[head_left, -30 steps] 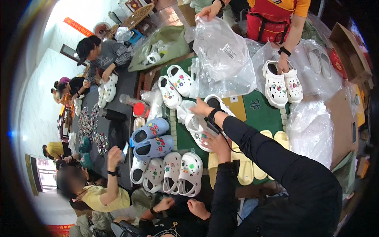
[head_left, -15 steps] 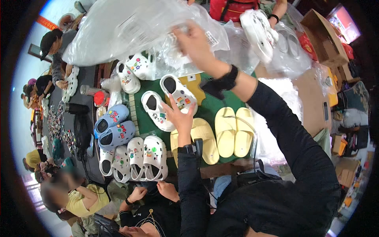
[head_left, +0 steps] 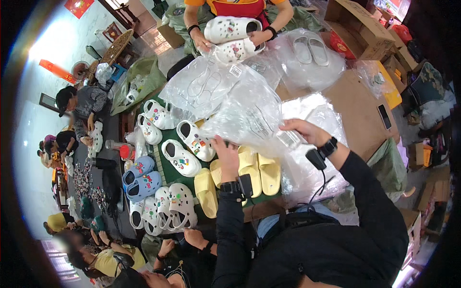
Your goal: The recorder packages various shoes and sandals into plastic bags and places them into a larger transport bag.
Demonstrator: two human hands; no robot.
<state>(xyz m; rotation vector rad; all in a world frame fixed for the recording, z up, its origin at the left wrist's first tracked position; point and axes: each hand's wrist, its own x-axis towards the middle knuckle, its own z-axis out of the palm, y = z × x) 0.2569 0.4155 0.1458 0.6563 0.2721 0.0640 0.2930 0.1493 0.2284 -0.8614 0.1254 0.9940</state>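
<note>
As the R hand (head_left: 307,133) pinches the near edge of the clear bag (head_left: 249,113), at 4 o'clock from its middle, the L hand (head_left: 227,157) sits against it at 7; can't tell if that one's gripping or just touching. Bag's up over the green mat (head_left: 169,175). Poss. trouble: thin film could slip or tear if only one side's held firm; its low edge might snag the decorated white clogs (head_left: 181,159) at 8 or shift the yellow slippers (head_left: 249,169) at 6; the corded gadget (head_left: 315,159) on the R wrist could catch too. Surface: blue clogs (head_left: 143,176) at 8, cardboard (head_left: 357,115) w/ a phone (head_left: 384,116) at 3. Room: co-worker (head_left: 240,7) at 12 w/ white clogs in hand, box (head_left: 360,29) at 2, small coloured bits (head_left: 89,181) further out at 8, fan (head_left: 80,71) btwn 9 & 10
</note>
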